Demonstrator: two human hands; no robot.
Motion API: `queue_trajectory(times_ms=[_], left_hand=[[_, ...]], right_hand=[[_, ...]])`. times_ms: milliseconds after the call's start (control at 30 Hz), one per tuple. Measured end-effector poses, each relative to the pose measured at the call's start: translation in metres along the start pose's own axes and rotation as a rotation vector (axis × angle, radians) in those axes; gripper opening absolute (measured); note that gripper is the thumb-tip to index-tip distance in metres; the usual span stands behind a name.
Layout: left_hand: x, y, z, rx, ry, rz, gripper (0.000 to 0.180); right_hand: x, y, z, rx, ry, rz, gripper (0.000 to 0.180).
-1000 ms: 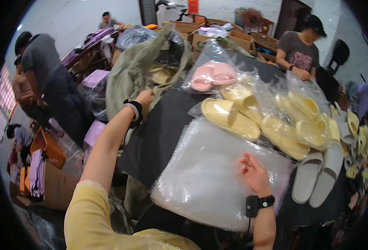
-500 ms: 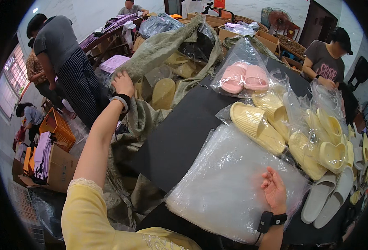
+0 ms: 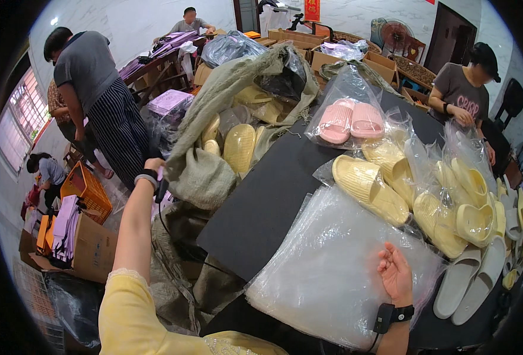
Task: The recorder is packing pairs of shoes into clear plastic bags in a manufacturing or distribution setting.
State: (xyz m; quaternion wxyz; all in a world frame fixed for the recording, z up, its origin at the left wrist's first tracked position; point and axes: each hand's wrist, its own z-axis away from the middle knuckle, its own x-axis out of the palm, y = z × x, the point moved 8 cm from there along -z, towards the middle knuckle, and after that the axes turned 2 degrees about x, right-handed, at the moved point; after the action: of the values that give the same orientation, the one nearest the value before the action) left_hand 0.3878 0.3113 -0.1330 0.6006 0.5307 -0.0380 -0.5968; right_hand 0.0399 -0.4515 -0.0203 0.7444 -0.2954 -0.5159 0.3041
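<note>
Hands set well apart: left hand (image 3: 154,166) placed by the woven sack (image 3: 205,177), contact and grip can't be told; right hand (image 3: 395,278) half-curled, empty, over clear bags (image 3: 326,266). Sack sited right of the nearer left hand, long axis angled away rightward; yellow slippers (image 3: 239,148) exposed inside.

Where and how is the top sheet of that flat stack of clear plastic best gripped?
Likely with a thumb-and-finger pinch at the left edge of the clear plastic stack, coming from the left: its layers look staggered there, while the right hand is over the opposite side.
</note>
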Motion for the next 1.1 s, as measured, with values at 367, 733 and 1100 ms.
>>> queue_trajectory(times_ms=[367,733,1100], left_hand=[[0.16,0.223,0.235,1.29,0.108,-0.866,0.034],[0.164,0.256,0.14,0.862,0.747,-1.038,0.025],[0.251,0.267,0.085,0.888,0.166,-1.581,0.052]], right_hand=[[-0.013,-0.003,0.001,-0.027,0.108,-0.056,0.033],[-0.006,-0.001,0.005,-0.002,0.059,-0.021,0.032],[-0.017,0.006,0.009,0.086,0.105,-0.078,0.03]])
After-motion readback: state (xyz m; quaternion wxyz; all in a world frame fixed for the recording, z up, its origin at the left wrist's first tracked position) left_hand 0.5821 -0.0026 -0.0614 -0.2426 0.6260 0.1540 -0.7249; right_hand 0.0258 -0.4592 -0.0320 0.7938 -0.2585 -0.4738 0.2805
